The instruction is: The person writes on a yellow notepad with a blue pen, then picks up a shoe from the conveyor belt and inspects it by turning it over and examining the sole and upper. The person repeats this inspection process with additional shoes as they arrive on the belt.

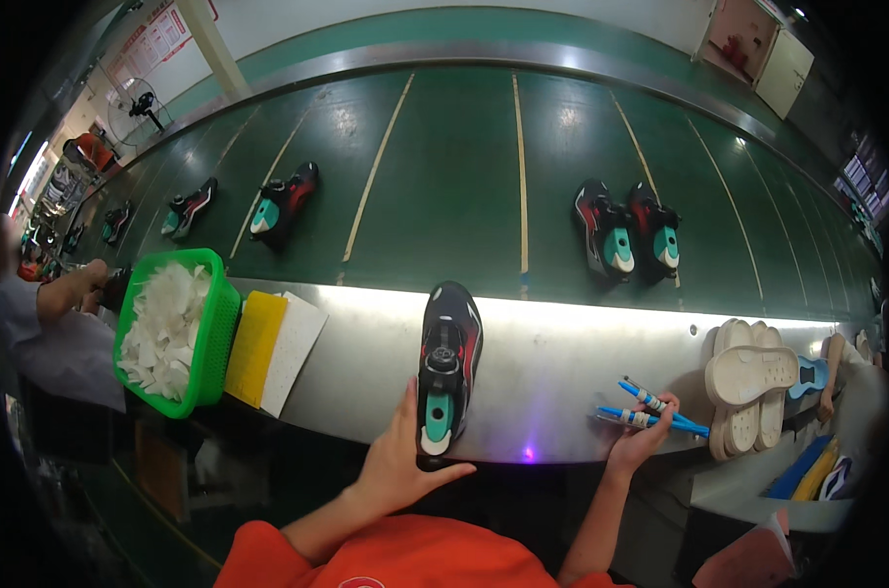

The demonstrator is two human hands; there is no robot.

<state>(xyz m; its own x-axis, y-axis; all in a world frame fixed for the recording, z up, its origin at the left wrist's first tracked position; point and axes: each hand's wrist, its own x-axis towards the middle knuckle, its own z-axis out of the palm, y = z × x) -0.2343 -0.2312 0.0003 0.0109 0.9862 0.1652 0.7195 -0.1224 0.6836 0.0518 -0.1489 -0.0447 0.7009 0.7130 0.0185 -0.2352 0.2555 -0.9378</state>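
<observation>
A black shoe (451, 343) with red trim stands on the metal ledge in front of me, toe pointing away. A teal and white shoe last (438, 416) fills its heel opening. My left hand (397, 459) holds the shoe at the heel end, fingers along its left side, thumb stretched out below the heel. To the right, my right hand (642, 441) is closed round blue pen-like sticks (650, 419) wrapped with pale tape, their thin tips pointing left. A purple light spot (530, 453) shows on the ledge between my hands.
A green basket (209, 338) of white scraps and yellow and white pads (258, 348) stand left. Beige soles (753, 377) are stacked right. More shoes (286, 201) sit on the green conveyor (444, 176). Co-workers' hands (77, 289) show at both sides.
</observation>
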